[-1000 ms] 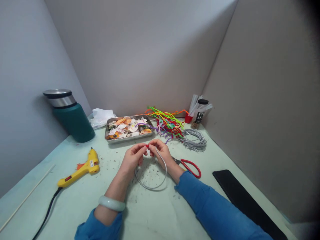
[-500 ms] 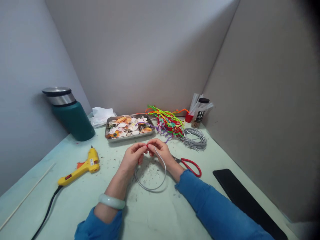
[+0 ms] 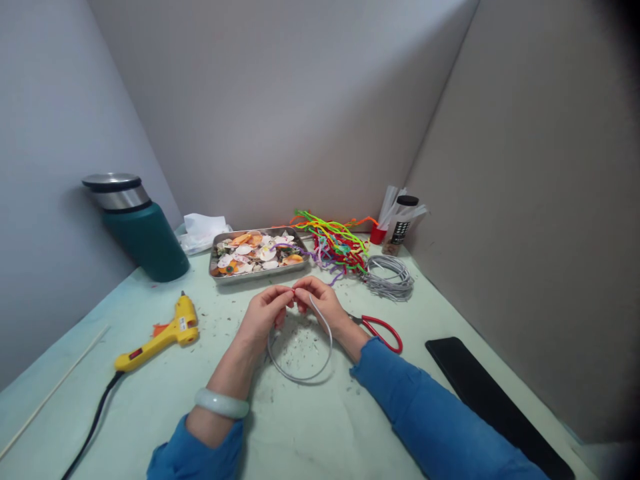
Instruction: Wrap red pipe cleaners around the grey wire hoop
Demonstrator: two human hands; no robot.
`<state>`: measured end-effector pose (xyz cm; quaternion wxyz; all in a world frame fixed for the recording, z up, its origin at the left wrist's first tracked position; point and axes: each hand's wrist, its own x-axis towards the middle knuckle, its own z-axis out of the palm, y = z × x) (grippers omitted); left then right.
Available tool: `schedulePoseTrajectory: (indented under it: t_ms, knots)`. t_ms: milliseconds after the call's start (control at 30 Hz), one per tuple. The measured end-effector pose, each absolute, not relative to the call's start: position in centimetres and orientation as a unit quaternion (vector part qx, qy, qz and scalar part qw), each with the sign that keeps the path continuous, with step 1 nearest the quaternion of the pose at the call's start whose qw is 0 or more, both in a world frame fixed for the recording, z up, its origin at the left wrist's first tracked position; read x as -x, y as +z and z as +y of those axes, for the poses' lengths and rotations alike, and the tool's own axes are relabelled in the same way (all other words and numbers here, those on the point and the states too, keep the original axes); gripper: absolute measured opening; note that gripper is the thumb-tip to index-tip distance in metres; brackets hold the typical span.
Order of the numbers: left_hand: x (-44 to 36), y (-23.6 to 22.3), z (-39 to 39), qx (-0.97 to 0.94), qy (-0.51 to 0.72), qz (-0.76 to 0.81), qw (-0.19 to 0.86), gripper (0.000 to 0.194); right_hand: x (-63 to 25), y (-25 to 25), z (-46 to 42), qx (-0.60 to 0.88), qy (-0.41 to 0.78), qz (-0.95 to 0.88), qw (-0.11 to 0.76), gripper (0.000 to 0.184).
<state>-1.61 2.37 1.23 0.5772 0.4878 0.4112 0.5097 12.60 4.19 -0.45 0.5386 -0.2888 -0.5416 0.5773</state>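
The glue gun (image 3: 163, 339) lay well apart from the left hand (image 3: 263, 313), which pinched a red bit (image 3: 293, 291) this side of the tray (image 3: 261, 274). The wire (image 3: 300, 380) looped below, over the table (image 3: 305, 433). The right hand (image 3: 321, 305) pinched the same bit; scissors (image 3: 369, 319) lay beside its wrist, a strip (image 3: 493, 400) near the table's right edge.

We could read no words, brands or numbers. On the left, the yellow hot glue gun (image 3: 163, 341) bore a small white sticker (image 3: 183, 324), its print too small for us to make out. At the far right, the jar (image 3: 401, 223) carried a dark label (image 3: 399, 233) with pale marks we could not decipher.
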Motion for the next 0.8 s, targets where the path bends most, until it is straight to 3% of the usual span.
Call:
schedulePoseTrajectory:
  t_ms: [800]
  knots:
    - [1.45, 2.01, 2.02, -0.488, 0.484, 0.435, 0.581, 0.029, -12.99, -0.45, 4.40, 0.289, 0.582, -0.546, 0.529, 0.019]
